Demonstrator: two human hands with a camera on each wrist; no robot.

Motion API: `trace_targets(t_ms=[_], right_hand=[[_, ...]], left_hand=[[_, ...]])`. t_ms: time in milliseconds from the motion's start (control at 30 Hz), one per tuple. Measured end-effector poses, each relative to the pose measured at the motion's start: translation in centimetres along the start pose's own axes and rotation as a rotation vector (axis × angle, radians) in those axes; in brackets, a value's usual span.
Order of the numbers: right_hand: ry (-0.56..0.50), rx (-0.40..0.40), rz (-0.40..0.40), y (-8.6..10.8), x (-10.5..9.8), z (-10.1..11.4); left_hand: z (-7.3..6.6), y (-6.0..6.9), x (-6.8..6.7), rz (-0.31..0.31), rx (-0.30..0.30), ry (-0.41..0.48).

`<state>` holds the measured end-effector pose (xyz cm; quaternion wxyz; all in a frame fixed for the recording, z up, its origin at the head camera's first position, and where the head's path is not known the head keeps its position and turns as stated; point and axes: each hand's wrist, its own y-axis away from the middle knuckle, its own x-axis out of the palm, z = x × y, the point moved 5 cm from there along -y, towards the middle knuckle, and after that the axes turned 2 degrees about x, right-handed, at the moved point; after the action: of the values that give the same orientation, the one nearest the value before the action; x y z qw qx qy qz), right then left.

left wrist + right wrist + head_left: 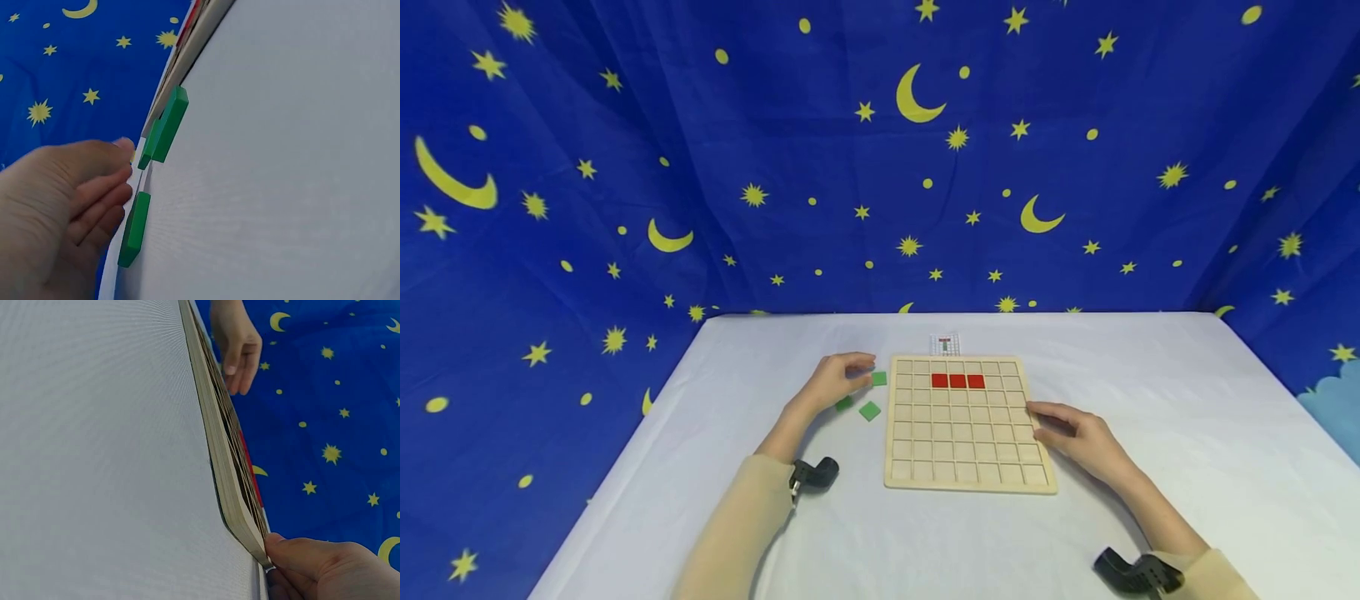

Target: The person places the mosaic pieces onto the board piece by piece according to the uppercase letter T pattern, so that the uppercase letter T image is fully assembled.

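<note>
Head view: left hand's (837,382) parted, empty fingers are beside green tiles (870,411); right hand's (1086,442) spread fingers probably steady the board (963,432).

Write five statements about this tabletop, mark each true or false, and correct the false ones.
1. Three red tiles sit side by side on the board. True.
2. The green tiles lie on the board. False: all three lie on the white table, left of the board.
3. The right hand touches the board's right edge. True.
4. The small printed card lies at the board's near edge. False: it lies by the far edge.
5. The left hand holds a red tile. False: no tile shows in its grasp; it is beside the green ones.
</note>
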<state>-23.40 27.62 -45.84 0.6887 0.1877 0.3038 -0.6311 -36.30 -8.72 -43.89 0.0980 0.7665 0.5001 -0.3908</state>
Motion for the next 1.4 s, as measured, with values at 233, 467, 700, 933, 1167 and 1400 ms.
trace_targets(t_ms=[233,467,700,933,1167,1400], right_hand=[[0.005,-0.006,-0.004,0.1,-0.1,0.2],[0.012,-0.004,-0.011,0.2,-0.1,0.3],[-0.006,0.010,-0.005,0.1,0.0,0.1],[-0.015,0.009,0.000,0.0,0.0,-0.1],[-0.016,0.012,0.001,0.0,0.0,-0.2],[-0.009,0.024,0.003,0.1,0.1,-0.1]], left_hand=[[0.7,0.4,0.4,-0.034,-0.005,-0.004],[0.7,0.5,0.7,-0.034,-0.016,-0.019],[0.6,0.6,0.9,-0.042,0.016,-0.023],[0.5,0.5,1.0,-0.033,0.014,-0.026],[0.3,0.5,1.1,-0.040,0.017,-0.047],[0.2,0.6,1.1,-0.042,0.013,-0.052]])
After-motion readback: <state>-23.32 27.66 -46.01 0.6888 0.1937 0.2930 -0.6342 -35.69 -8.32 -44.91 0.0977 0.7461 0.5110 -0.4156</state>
